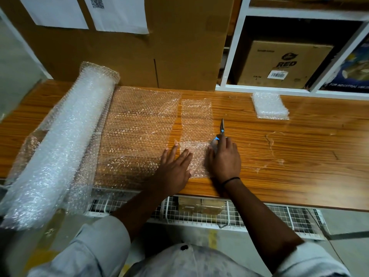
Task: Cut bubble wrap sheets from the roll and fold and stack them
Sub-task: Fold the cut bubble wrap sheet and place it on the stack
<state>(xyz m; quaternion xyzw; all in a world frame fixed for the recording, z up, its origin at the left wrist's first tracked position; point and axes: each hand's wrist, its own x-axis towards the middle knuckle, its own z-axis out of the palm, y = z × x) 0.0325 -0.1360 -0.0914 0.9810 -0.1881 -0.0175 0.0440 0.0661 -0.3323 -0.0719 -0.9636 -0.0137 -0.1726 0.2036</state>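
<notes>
Wooden table: bare wood across the right half, near edge running through mid-frame. Bubble wrap roll lies at left, its lower end overhanging that edge. Unrolled sheet lies flat at centre-left. Cut strip sits just right of it, near end folded over. Folded stack at upper right, well apart. Left hand flat, fingers straight, pressing the fold. Right hand grips scissors; handles mostly hidden, blades pointing up-frame.
</notes>
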